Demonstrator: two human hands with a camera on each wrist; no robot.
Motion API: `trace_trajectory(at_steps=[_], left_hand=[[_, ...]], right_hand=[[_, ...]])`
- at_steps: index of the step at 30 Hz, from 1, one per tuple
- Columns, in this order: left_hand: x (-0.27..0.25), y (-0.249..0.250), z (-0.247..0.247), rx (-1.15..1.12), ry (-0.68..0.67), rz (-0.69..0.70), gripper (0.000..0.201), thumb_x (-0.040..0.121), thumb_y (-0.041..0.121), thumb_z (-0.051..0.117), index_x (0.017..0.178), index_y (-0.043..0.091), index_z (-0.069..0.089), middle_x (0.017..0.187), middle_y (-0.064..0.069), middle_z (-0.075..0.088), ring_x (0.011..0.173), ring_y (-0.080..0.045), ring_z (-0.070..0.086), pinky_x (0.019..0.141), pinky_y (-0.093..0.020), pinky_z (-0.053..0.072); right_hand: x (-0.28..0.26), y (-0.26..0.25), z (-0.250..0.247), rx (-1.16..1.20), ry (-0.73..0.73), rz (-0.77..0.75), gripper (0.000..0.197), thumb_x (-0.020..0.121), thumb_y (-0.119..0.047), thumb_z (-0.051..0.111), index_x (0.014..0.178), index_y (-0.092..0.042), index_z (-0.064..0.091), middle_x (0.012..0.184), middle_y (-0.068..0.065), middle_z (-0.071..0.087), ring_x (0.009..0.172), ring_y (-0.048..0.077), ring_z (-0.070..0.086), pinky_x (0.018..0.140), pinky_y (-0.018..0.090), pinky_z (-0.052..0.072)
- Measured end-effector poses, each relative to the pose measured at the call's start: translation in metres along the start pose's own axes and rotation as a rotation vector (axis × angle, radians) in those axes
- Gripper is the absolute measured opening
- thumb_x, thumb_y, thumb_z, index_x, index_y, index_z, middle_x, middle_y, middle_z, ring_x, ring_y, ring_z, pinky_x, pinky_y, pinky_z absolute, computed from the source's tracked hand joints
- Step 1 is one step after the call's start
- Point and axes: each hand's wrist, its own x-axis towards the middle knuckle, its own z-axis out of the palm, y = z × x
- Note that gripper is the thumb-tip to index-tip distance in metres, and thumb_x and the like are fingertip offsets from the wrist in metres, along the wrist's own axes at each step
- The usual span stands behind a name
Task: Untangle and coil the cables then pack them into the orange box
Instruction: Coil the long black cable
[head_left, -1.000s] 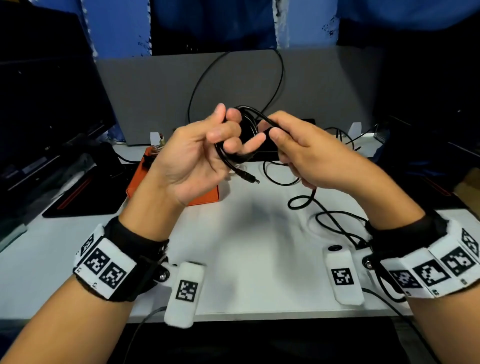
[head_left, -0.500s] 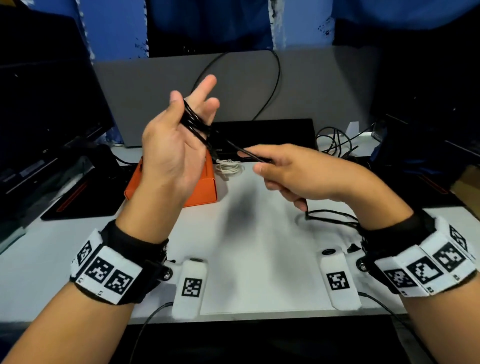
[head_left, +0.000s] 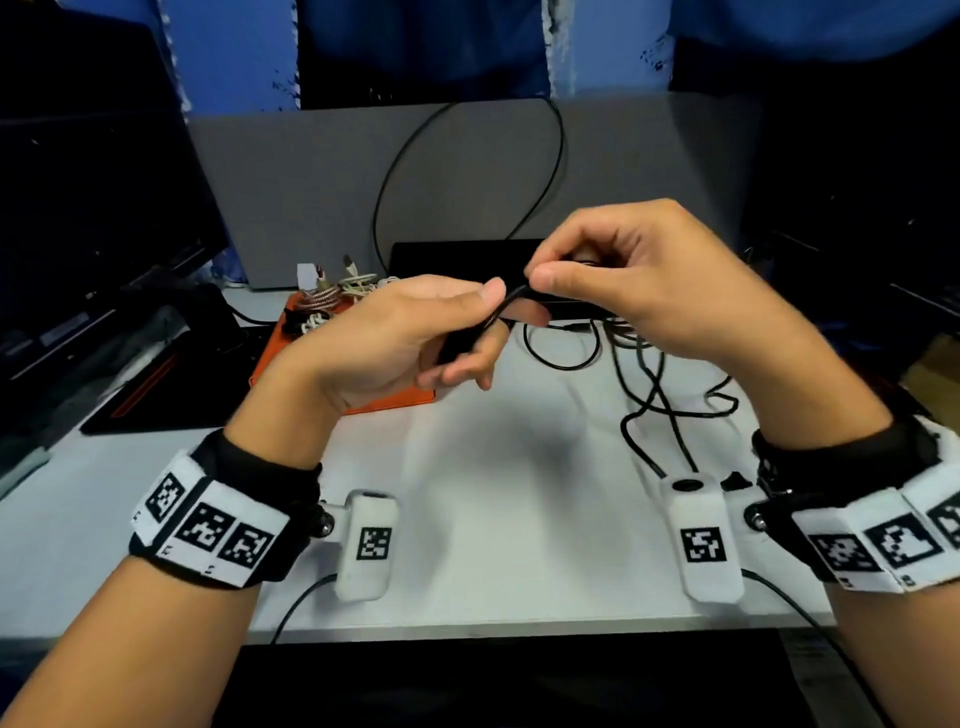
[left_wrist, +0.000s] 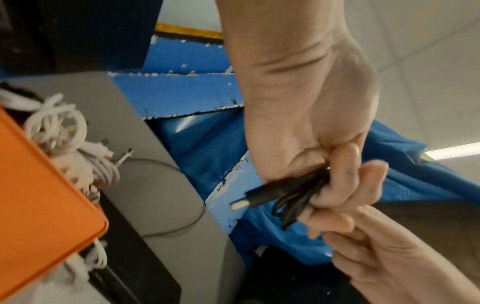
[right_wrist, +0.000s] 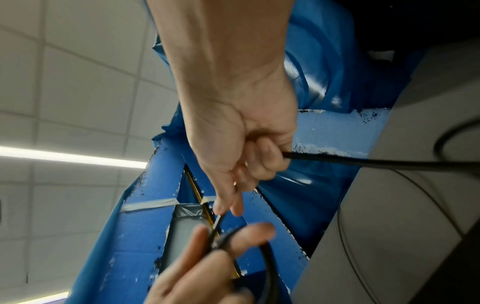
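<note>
Left hand (head_left: 395, 338) grips coiled black cable (left_wrist: 293, 197), partly hidden; right hand (head_left: 639, 280) pinches it.

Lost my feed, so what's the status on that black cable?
Left hand grips coiled black cable. Right hand pinches its free run. Orange box already holds white cables. Loose black cable trails across table.

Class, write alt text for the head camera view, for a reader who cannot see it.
Two hands work a black cable above a white table: the left hand grips its coiled loops, the right hand pinches the strand. Behind sits an orange box holding coiled cables.
</note>
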Motion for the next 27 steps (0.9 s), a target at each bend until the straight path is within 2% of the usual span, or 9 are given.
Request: trace_trajectory(at_steps=[2, 4, 7, 12, 16, 18, 21, 25, 27], left_hand=[[0.002, -0.001, 0.001, -0.136, -0.025, 0.054, 0.047, 0.107, 0.027, 0.037, 0.076, 0.013, 0.07, 0.051, -0.005, 0.031, 0.051, -0.024, 0.037, 0.072, -0.053, 0.039], [0.006, -0.002, 0.003, -0.312, 0.005, 0.112, 0.04, 0.106, 0.024, 0.036, 0.089, 0.001, 0.064, 0.051, 0.003, 0.033, 0.043, -0.011, 0.035, 0.075, -0.036, 0.046], [0.012, -0.004, 0.009, -0.541, 0.0, 0.16, 0.026, 0.106, 0.02, 0.03, 0.098, 0.008, 0.052, 0.053, 0.012, 0.045, 0.045, -0.005, 0.044, 0.082, -0.028, 0.048], [0.012, 0.002, 0.018, -0.729, -0.093, 0.123, 0.029, 0.106, 0.027, 0.029, 0.091, 0.015, 0.051, 0.053, 0.009, 0.037, 0.049, -0.008, 0.051, 0.088, -0.028, 0.049], [0.01, 0.014, 0.023, -0.643, -0.046, 0.036, 0.045, 0.104, 0.049, 0.028, 0.076, 0.02, 0.049, 0.047, 0.007, 0.024, 0.04, -0.01, 0.037, 0.079, -0.026, 0.051], [0.007, 0.018, 0.024, -0.544, -0.016, 0.008, 0.05, 0.1, 0.057, 0.03, 0.071, 0.02, 0.047, 0.043, 0.007, 0.023, 0.037, -0.012, 0.033, 0.076, -0.027, 0.052], [0.004, 0.02, 0.026, -0.425, 0.001, 0.016, 0.048, 0.105, 0.049, 0.031, 0.074, 0.016, 0.045, 0.043, 0.007, 0.029, 0.038, -0.014, 0.037, 0.079, -0.031, 0.052], [0.007, 0.02, 0.032, -0.604, 0.04, 0.076, 0.043, 0.108, 0.04, 0.03, 0.075, 0.018, 0.045, 0.043, 0.01, 0.028, 0.036, -0.01, 0.034, 0.074, -0.028, 0.05], [0.01, 0.019, 0.026, -0.796, 0.034, 0.14, 0.045, 0.11, 0.039, 0.025, 0.077, 0.018, 0.048, 0.042, 0.009, 0.031, 0.037, -0.008, 0.04, 0.077, -0.026, 0.051]], right_hand=[[0.002, 0.0, 0.009, -0.032, 0.072, -0.042, 0.017, 0.098, -0.04, 0.066, 0.105, -0.028, 0.075, 0.088, 0.003, 0.072, 0.085, 0.023, 0.067, 0.084, 0.047, 0.055], [0.001, 0.001, 0.02, -0.118, 0.085, -0.11, 0.028, 0.105, -0.04, 0.051, 0.121, -0.027, 0.07, 0.099, -0.012, 0.067, 0.095, 0.004, 0.064, 0.089, 0.032, 0.052], [-0.002, -0.003, 0.037, 0.045, 0.05, -0.055, 0.038, 0.114, -0.036, 0.035, 0.118, -0.013, 0.065, 0.082, -0.023, 0.06, 0.074, -0.003, 0.059, 0.069, 0.014, 0.042], [-0.003, -0.007, 0.043, 0.124, 0.098, 0.013, 0.047, 0.112, -0.045, 0.034, 0.09, -0.008, 0.053, 0.067, -0.012, 0.05, 0.061, 0.005, 0.049, 0.058, 0.025, 0.039], [-0.006, -0.013, 0.041, 0.051, 0.128, -0.011, 0.051, 0.111, -0.049, 0.031, 0.089, -0.011, 0.057, 0.083, -0.004, 0.072, 0.06, 0.008, 0.065, 0.063, 0.041, 0.054], [-0.008, -0.017, 0.04, 0.043, 0.143, -0.018, 0.05, 0.112, -0.047, 0.032, 0.083, -0.015, 0.059, 0.083, -0.015, 0.075, 0.059, 0.01, 0.069, 0.063, 0.036, 0.056], [-0.008, -0.021, 0.037, 0.032, 0.165, -0.026, 0.053, 0.112, -0.044, 0.034, 0.072, -0.021, 0.061, 0.071, -0.021, 0.073, 0.064, 0.01, 0.07, 0.063, 0.026, 0.053], [-0.003, -0.014, 0.037, 0.146, 0.181, -0.01, 0.07, 0.107, -0.058, 0.031, 0.085, 0.003, 0.056, 0.077, 0.013, 0.071, 0.061, 0.034, 0.062, 0.057, 0.052, 0.05], [-0.001, -0.01, 0.036, 0.183, 0.191, 0.019, 0.061, 0.11, -0.051, 0.031, 0.089, 0.002, 0.054, 0.067, 0.003, 0.064, 0.049, 0.017, 0.051, 0.047, 0.04, 0.043]])
